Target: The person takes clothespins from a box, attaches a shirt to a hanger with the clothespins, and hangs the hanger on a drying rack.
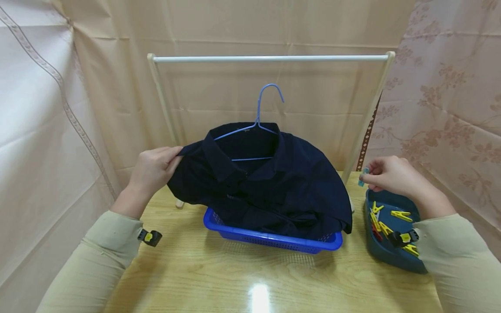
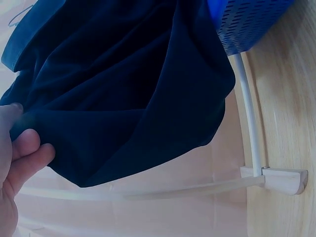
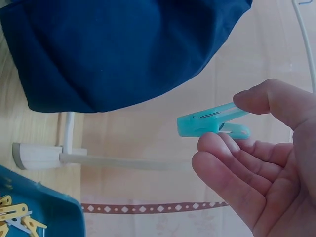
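Observation:
A dark navy collared shirt (image 1: 274,187) has a blue wire hanger (image 1: 258,108) inside its collar, the hook standing up above it. My left hand (image 1: 155,167) pinches the shirt's shoulder at the left; in the left wrist view the cloth (image 2: 113,123) drapes down from thumb and fingertips. The lower part of the shirt lies in a blue plastic basket (image 1: 270,240). Off to the right, my right hand (image 1: 395,176) holds a light teal clothespin (image 3: 207,121) between thumb and fingers, apart from the shirt and above a dark teal bin (image 1: 395,260).
Yellow clothespins (image 1: 401,215) and a red one lie in the bin. Behind the basket stands a rack with a white horizontal bar (image 1: 270,58) and pale wooden uprights. Everything stands on a wood-grain table (image 1: 188,269), with curtains (image 1: 313,26) behind and at the sides.

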Motion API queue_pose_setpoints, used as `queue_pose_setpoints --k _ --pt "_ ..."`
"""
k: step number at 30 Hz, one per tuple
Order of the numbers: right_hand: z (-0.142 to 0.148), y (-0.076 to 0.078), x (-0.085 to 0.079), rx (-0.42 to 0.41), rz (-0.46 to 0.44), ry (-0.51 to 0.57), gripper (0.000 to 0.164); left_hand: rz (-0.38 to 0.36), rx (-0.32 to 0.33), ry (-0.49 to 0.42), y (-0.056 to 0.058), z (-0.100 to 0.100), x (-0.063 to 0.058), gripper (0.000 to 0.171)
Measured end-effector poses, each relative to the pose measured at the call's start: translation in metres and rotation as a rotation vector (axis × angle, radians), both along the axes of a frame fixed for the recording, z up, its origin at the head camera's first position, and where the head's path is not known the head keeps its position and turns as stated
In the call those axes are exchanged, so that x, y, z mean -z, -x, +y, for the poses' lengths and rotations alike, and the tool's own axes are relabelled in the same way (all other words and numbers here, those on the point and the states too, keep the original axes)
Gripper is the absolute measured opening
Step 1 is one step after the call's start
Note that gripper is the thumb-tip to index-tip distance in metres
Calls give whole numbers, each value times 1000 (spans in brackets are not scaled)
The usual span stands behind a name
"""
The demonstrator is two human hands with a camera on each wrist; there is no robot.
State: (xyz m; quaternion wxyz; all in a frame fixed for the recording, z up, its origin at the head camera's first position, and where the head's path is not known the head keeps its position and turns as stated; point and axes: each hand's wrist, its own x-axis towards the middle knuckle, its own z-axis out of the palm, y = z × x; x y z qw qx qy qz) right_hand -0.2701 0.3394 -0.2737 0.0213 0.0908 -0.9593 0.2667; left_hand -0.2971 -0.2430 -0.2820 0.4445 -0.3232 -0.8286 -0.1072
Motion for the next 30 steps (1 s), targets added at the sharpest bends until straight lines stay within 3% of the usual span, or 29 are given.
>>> queue_pose_setpoints --k 12,21,30 --pt "-17 -3 -12 -45 93 -48 23 26 23 4 1 3 2 16" --pt "-39 -4 -22 -84 230 -94 22 25 32 -3 1 3 1 16" --pt "-63 -4 -31 -184 350 -92 21 21 25 0 -1 3 -1 18"
